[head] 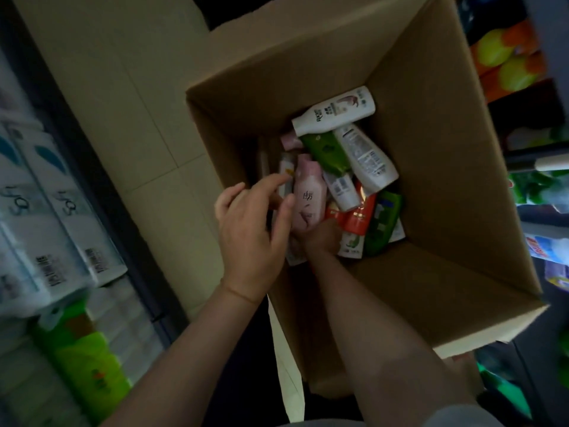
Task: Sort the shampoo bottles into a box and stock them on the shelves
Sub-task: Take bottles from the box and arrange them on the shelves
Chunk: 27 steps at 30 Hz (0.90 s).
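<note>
Nearest the camera, two bare forearms reached forward and down into an open cardboard box [446,167] that stood on a pale tiled floor [123,97]. The left hand [251,224] hovered at the box's left wall, fingers loosely spread and slightly bent, the thumb tip lying against a pink shampoo bottle [308,201]; it closed on nothing that could be seen. The right hand [320,237] sat lower, deep among the bottles, and its grip appeared to wrap the bottom of that same pink bottle from beneath, though the dim light and the left hand hid most of the fingers.

Inside the box lay a loose heap of shampoo bottles. Right of the pink one were a red-orange bottle [358,217] and a green bottle [385,221], both on their sides. Farther in, a white bottle with a printed back label [366,157] slanted across a dark green bottle [326,151], and a white Rejoice bottle [334,110] rested on top at the far end of the pile.

Along the left stood a shelf stacked with white tissue packs [37,211] and a green pack [83,359] below them. Along the right edge ran another shelf with blurred orange and yellow packages [508,57] and other goods too dark to make out.
</note>
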### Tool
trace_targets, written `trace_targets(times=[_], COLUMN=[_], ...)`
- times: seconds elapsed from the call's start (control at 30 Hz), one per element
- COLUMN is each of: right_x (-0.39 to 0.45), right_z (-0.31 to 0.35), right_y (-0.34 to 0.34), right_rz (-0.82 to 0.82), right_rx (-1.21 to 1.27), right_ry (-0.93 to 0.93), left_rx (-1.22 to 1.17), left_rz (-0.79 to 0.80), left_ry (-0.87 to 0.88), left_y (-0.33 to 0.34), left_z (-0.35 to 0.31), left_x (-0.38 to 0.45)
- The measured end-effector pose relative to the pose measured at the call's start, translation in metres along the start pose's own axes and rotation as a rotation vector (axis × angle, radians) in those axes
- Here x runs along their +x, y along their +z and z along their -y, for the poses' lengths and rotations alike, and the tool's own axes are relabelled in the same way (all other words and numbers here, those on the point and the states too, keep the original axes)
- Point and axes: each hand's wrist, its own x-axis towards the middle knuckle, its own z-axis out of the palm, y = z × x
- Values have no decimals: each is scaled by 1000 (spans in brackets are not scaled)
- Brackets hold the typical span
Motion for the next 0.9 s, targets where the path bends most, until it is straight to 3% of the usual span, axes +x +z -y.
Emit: trace_targets(times=[0.1,0.23,0.4,0.57,0.63,0.73,0.8,0.9], right_x=[6,-2,-35,-92,-109,-118,-112,-82], right_z=[-3,-1,17,28,29,32,39,49], right_y=[-1,-15,-65,-140,-165,-189,-197,-203], right_rz=[97,224,495,681,725,695,562,262], right_rx=[46,323,636,852,880,829,662,426], right_ry=[-69,-65,-66,-245,-342,-416,-398,-344], left_rx=[3,22,67,178,-34,-674,-955,-996], left_rz=[-8,13,47,240,348,477,460,474], left_ry=[9,16,-10,-85,-192,-528,-744,-924], left_y=[0,1,-2,-8,-7,4,18,36], left_z=[1,0,-8,-29,-43,-66,-67,-57], left_x=[-1,1,5,11,18,40,53,62])
